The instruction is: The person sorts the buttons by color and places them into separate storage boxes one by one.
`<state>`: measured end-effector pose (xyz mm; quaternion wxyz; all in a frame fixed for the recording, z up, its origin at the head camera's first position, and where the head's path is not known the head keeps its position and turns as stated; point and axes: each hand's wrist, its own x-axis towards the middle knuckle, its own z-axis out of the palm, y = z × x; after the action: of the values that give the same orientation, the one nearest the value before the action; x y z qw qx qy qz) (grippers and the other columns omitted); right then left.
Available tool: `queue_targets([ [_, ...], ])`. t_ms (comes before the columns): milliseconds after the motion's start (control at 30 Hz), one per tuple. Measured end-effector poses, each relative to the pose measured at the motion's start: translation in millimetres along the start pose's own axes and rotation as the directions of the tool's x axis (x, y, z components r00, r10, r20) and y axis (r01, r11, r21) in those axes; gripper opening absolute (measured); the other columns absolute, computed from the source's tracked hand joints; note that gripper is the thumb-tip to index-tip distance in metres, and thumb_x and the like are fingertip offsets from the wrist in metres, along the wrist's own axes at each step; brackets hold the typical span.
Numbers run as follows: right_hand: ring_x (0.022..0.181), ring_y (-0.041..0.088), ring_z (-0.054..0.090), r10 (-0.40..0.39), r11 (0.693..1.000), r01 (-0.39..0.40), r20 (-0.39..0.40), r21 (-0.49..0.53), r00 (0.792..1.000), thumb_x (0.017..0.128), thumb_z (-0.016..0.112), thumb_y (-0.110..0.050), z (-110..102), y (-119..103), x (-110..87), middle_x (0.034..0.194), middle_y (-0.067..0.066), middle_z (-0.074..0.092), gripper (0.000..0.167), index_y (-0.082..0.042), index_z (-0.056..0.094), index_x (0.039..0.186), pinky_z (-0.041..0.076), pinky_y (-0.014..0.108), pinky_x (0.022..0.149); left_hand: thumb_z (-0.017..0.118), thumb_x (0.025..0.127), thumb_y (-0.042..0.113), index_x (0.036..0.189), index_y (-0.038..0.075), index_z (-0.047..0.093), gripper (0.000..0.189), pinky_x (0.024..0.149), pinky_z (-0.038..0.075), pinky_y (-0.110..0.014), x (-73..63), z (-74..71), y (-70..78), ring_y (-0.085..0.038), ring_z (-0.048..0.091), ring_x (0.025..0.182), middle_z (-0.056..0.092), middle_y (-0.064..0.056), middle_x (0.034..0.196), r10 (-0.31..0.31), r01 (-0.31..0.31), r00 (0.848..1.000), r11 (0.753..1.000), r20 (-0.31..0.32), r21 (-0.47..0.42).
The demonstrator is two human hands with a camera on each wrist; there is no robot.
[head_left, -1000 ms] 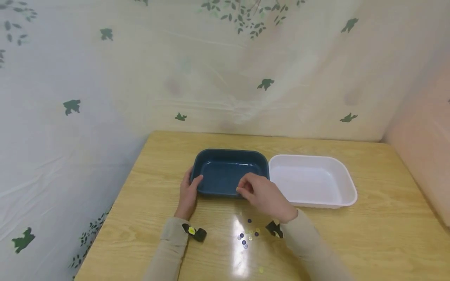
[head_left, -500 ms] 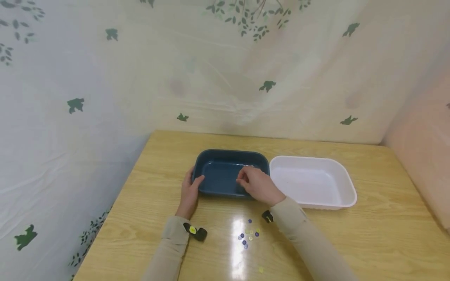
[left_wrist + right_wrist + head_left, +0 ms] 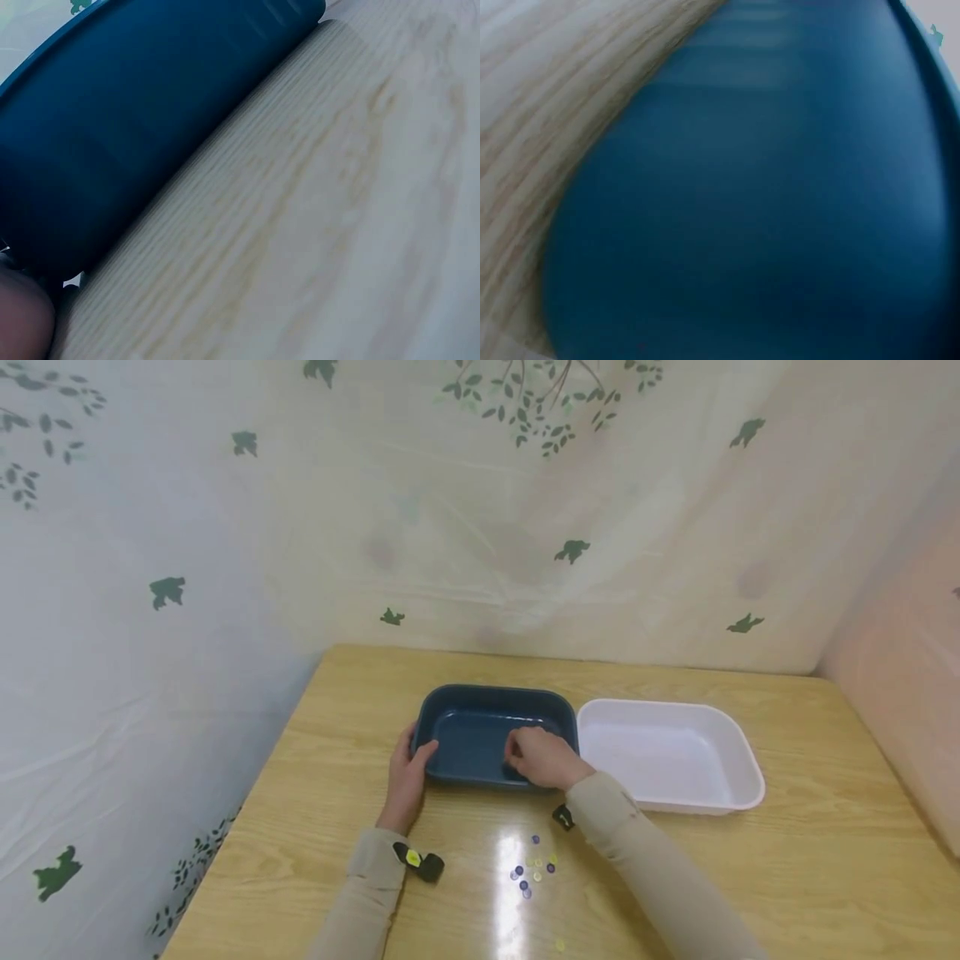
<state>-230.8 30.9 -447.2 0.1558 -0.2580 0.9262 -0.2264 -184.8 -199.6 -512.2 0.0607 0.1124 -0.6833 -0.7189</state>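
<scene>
A dark blue rectangular basin (image 3: 468, 743) stands on the table. My left hand (image 3: 406, 777) grips its left end, thumb over the rim and fingers along the outer wall. A bit of that hand (image 3: 22, 319) shows at the corner of the left wrist view, beside the basin's outer wall (image 3: 142, 112). Inside the basin's right part, my right hand (image 3: 547, 757) has its fingers bent, tips down near the floor. I cannot tell if anything is between them. The basin's wall (image 3: 742, 187) fills most of the right wrist view. Several small button-like discs (image 3: 523, 885), purple and yellowish, lie on the table in front.
Right beside the blue basin stands a white basin (image 3: 667, 764), with no contents visible. One yellowish disc (image 3: 560, 946) lies apart, closer to the front. Behind the wooden table (image 3: 817, 827) hangs a pale cloth (image 3: 465, 527) with leaf and bird prints.
My right hand has moved from above the front rim forward and down into the blue basin. The left hand keeps its grip, and the discs on the table look unchanged.
</scene>
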Motion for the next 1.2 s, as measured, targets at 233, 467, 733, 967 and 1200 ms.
queue_targets([
  [233, 0.073, 0.009, 0.057, -0.011, 0.999, 0.013, 0.022, -0.053, 1.0, 0.092, 0.062, -0.014, 3.2, 5.5, 7.6, 0.084, -0.008, 0.064, 0.005, -0.016, 0.066, 0.089, 0.05, 0.033, 0.069, 0.055, 0.097, 0.016, 0.148, 0.002, 0.035, 0.057, 0.114, 0.025, -0.041, -12.7, 1.5, 19.1, -0.027, 0.03, 0.14, 0.036, -0.016, 0.151, -0.018, 0.018, 1.0, 0.999, 0.014, 0.04],
  [467, 0.075, 0.009, 0.059, -0.005, 0.998, 0.006, 0.028, -0.06, 1.0, 0.092, 0.061, -0.012, 8.0, 10.5, 12.3, 0.085, -0.008, 0.066, 0.005, -0.014, 0.066, 0.09, 0.051, 0.033, 0.069, 0.053, 0.098, 0.016, 0.147, 0.001, 0.035, 0.055, 0.114, 0.025, -0.041, -23.4, 3.9, 32.4, -0.027, 0.031, 0.14, 0.037, -0.016, 0.151, -0.009, 0.007, 1.0, 0.998, 0.03, 0.057],
  [733, 0.075, 0.011, 0.059, 0.004, 0.998, -0.003, 0.016, -0.069, 1.0, 0.092, 0.06, -0.011, 7.5, 13.3, 15.3, 0.085, -0.006, 0.066, 0.007, -0.013, 0.067, 0.091, 0.051, 0.032, 0.069, 0.054, 0.097, 0.018, 0.147, 0.003, 0.036, 0.055, 0.114, 0.024, -0.041, -20.8, 2.7, 30.2, -0.026, 0.032, 0.139, 0.038, -0.015, 0.15, -0.007, 0.006, 1.0, 0.998, 0.026, 0.061],
  [967, 0.074, 0.011, 0.059, 0.005, 0.996, -0.005, -0.006, -0.086, 1.0, 0.091, 0.062, -0.012, 5.6, 12.7, 16.3, 0.086, -0.004, 0.066, 0.006, -0.011, 0.068, 0.092, 0.052, 0.033, 0.069, 0.054, 0.097, 0.017, 0.147, 0.003, 0.037, 0.054, 0.113, 0.026, -0.041, -20.1, 2.6, 32.5, -0.026, 0.034, 0.138, 0.039, -0.015, 0.149, 0.006, -0.008, 1.0, 0.998, 0.024, 0.067],
  [1200, 0.073, 0.012, 0.058, -0.004, 0.994, 0.001, -0.028, -0.111, 1.0, 0.091, 0.065, -0.016, 5.0, 13.4, 19.6, 0.084, -0.003, 0.066, 0.006, -0.012, 0.069, 0.091, 0.052, 0.033, 0.068, 0.056, 0.096, 0.02, 0.147, 0.002, 0.037, 0.057, 0.113, 0.027, -0.04, -19.2, 3.2, 35.1, -0.026, 0.034, 0.138, 0.038, -0.015, 0.15, 0.004, -0.005, 1.0, 0.998, 0.019, 0.065],
])
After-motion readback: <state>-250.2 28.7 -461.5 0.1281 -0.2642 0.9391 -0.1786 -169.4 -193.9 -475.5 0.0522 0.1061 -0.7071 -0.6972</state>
